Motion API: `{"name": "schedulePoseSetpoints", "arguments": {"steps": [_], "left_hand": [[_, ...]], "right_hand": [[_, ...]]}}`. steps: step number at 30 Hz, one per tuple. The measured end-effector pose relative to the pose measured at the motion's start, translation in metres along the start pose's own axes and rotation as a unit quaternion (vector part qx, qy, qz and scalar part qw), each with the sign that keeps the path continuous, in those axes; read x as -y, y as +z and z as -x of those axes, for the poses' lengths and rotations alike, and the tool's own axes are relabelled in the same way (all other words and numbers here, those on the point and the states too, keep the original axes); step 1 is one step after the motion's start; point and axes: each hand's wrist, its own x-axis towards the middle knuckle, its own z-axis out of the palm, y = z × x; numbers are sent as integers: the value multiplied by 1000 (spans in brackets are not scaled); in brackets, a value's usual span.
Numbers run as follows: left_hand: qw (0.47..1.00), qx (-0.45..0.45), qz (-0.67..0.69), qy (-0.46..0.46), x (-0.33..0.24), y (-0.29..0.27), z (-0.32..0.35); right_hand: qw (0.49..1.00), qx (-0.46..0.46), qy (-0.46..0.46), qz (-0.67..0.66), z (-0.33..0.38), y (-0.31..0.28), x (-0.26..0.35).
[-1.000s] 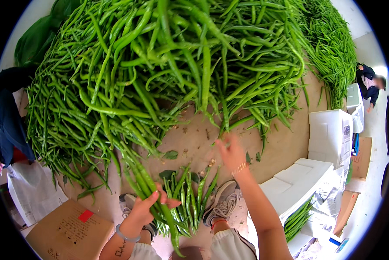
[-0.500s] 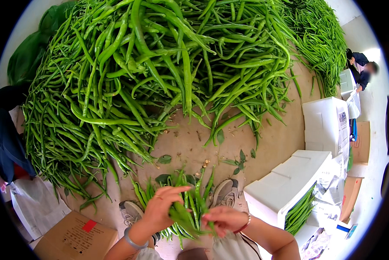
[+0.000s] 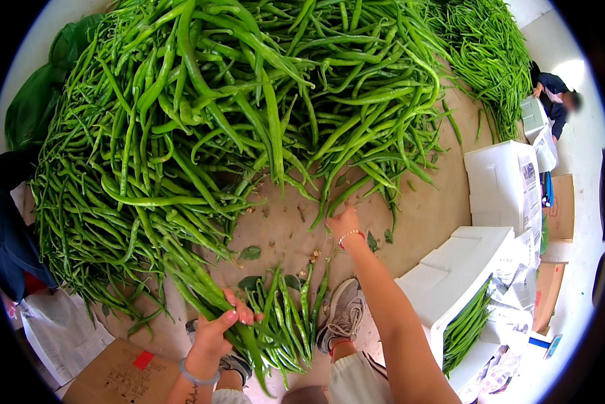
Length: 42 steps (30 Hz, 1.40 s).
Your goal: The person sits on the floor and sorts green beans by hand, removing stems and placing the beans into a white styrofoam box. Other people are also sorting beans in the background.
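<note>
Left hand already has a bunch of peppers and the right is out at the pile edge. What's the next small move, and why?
Probably close the right hand on the nearest long green pepper at the pile's edge and draw it back. That hand lies open at the pepper tips and holds nothing, while the left hand has its grip around a bunch of peppers above the small sorted heap by the shoes.

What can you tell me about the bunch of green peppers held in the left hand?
The bunch of green peppers is a handful of long, thin, glossy pods, smooth-skinned and slightly curved, lying side by side. The left hand grips them around the middle, fingers wrapped over. The bunch runs diagonally: its upper ends point toward the big pepper heap, its lower tips hang down over the small pile of peppers on the floor between the shoes.
</note>
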Motion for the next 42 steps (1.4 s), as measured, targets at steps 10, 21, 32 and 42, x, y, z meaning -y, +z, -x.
{"name": "schedulePoseSetpoints", "arguments": {"steps": [10,21,32,42], "left_hand": [[990,-9,-73,-118,0,-16,3],[981,-23,-8,-193,10,-3,-14],[896,147,374,-189,40,-33,-30],[909,128,328,-224,20,-43,-18]], "right_hand": [[906,349,-154,185,113,-39,-37],[913,285,-289,38,214,-98,-17],[772,552,-277,-148,229,-81,-16],[961,108,-207,150,74,-45,-8]]}}
